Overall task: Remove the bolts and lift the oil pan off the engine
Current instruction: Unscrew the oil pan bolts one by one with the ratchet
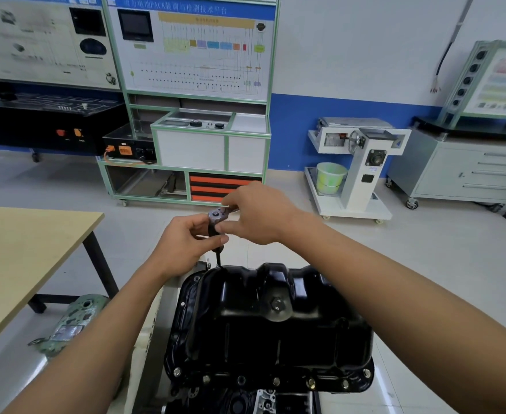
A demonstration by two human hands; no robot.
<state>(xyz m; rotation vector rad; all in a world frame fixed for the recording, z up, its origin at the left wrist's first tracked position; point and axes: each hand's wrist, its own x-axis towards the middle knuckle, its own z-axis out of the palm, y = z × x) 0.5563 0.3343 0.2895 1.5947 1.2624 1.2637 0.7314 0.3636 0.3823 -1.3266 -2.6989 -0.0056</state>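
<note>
A glossy black oil pan (275, 333) sits upside-up on the engine in the lower middle, with a drain plug (277, 304) on top. Several bolts (310, 383) line its near flange. Above the pan's far left corner stands a ratchet wrench (216, 216) with a black extension (218, 258) reaching down to the flange. My left hand (186, 243) grips the extension just under the ratchet head. My right hand (257, 215) holds the ratchet's handle, which is mostly hidden under its fingers.
A wooden-topped table (21, 258) stands at the left, with a greenish metal engine part (72, 324) below its edge. Training boards and a green-framed bench (192, 138) line the far wall. A white wheeled stand (356, 174) and a grey drawer cabinet (467, 171) stand at right.
</note>
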